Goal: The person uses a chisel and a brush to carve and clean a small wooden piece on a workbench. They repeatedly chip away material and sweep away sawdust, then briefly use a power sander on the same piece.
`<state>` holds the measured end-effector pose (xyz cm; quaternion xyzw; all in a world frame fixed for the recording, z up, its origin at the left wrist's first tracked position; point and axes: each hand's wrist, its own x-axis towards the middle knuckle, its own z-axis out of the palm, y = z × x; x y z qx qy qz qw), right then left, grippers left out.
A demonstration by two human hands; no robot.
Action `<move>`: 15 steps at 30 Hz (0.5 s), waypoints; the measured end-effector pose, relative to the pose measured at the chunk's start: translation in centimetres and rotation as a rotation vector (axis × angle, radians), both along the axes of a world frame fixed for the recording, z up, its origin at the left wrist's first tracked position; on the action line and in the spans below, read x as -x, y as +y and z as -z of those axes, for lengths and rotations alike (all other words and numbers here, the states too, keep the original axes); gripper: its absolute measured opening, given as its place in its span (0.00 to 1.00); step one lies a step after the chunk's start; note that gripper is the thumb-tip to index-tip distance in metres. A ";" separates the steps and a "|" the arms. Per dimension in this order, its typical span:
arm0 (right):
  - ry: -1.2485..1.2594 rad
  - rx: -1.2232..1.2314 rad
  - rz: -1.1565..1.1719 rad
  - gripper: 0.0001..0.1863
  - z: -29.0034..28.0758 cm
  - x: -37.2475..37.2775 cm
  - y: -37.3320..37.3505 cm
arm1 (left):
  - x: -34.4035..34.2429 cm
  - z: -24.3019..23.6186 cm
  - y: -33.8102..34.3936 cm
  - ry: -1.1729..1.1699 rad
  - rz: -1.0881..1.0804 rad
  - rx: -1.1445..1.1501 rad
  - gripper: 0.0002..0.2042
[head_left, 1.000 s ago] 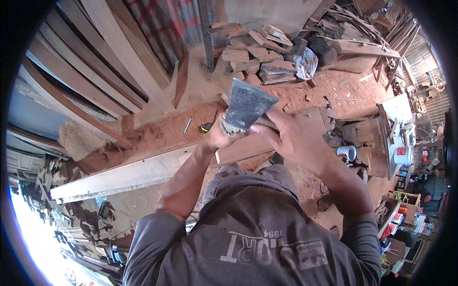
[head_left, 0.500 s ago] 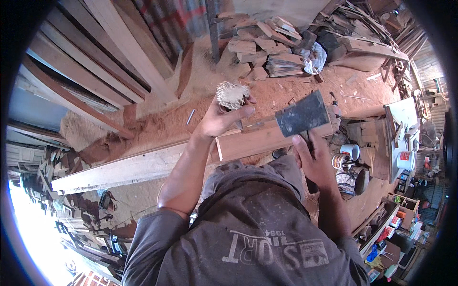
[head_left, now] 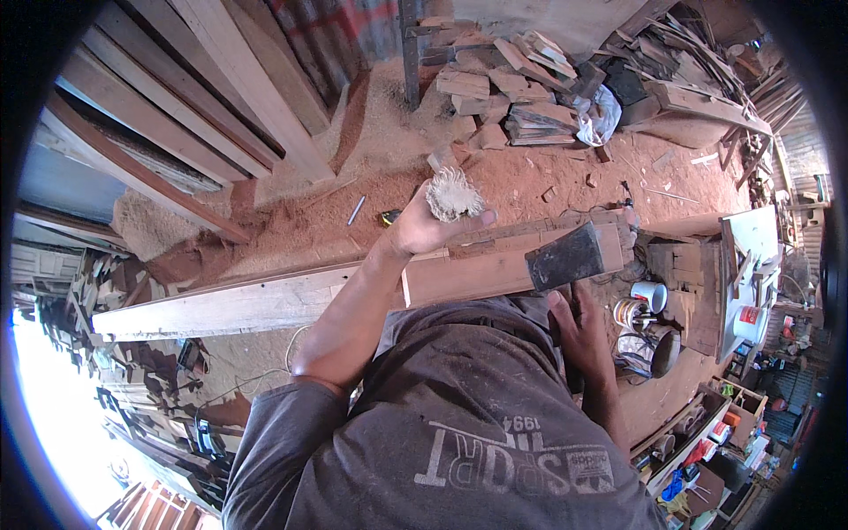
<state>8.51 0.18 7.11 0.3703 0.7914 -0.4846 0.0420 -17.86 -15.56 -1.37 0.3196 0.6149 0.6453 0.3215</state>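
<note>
Left hand (head_left: 421,230), closed round a frayed stub (head_left: 453,196); right hand (head_left: 583,329), holding a dark blade (head_left: 565,257), which could nick the beam (head_left: 468,276) beneath should that grip slacken.

Over my feed, the wearer's T-shirt (head_left: 415,380) was dark grey-brown, creased, flecked with pale dust. At its 9 o'clock, I noted a short sleeve (head_left: 287,420), loose at the hem. Toward 4 o'clock: a worn pale print (head_left: 521,459), block lettering inverted from my side, plus a rectangle. Grey trousers (head_left: 527,309) at 12 o'clock. Left hand (head_left: 426,228) and right hand (head_left: 583,327) were bare.
</note>
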 end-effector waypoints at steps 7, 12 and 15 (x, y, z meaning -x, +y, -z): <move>0.022 0.008 -0.032 0.29 0.5 1.4 0.9 | 0.3 0.3 -0.3 -0.038 0.014 0.034 0.17; 0.034 -0.022 -0.088 0.23 1.1 2.0 1.2 | 0.6 0.3 -0.5 -0.078 0.049 0.062 0.17; 0.028 0.041 -0.081 0.24 -0.1 3.2 1.0 | 0.5 -0.7 -0.7 -0.116 0.037 0.060 0.17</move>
